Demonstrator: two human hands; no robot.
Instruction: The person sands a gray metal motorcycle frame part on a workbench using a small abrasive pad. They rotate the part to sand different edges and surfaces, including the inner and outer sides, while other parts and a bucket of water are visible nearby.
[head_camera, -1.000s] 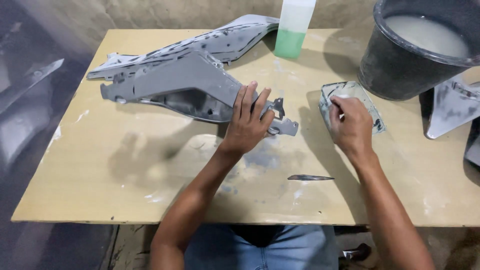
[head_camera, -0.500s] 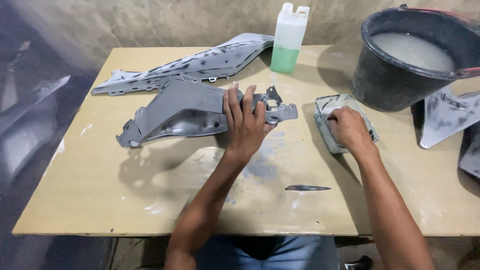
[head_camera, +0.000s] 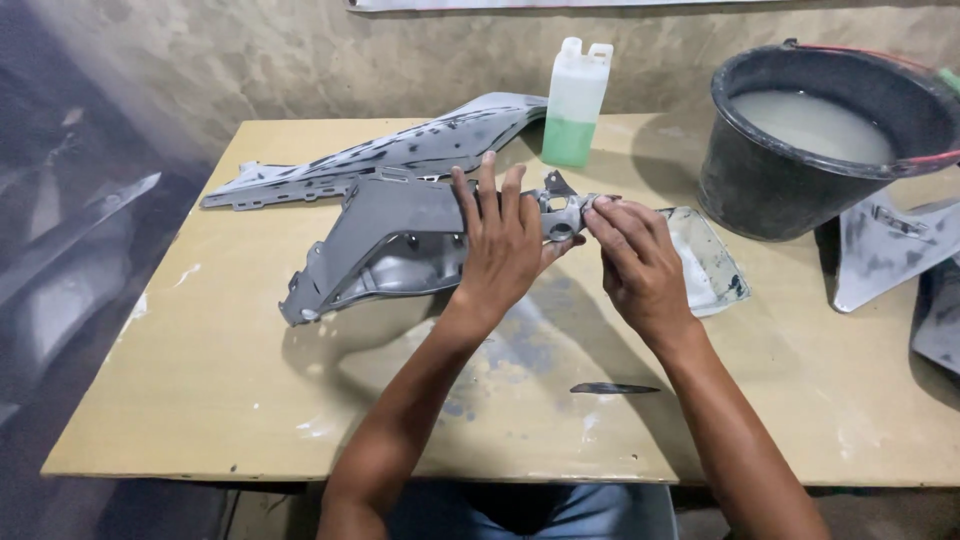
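Observation:
A grey primed plastic fairing panel (head_camera: 385, 245) is held tilted above the wooden table (head_camera: 200, 400). My left hand (head_camera: 500, 245) grips it from behind near its right end, fingers spread over the top edge. My right hand (head_camera: 635, 265) pinches the panel's small bracket tip (head_camera: 563, 212), with a bit of pale sanding material under the fingertips. A wet grey sheet in a shallow tray (head_camera: 710, 265) lies just right of my right hand.
A second long grey panel (head_camera: 380, 155) lies at the table's back. A white jug with green liquid (head_camera: 575, 105) stands behind it. A black bucket of cloudy water (head_camera: 810, 140) sits at the right. More grey parts (head_camera: 890, 250) lie beside it. A dark sliver (head_camera: 612, 388) lies near the front.
My left hand has lifted the panel off the table and tilted it. My right hand left the tray and moved left onto the panel's tip.

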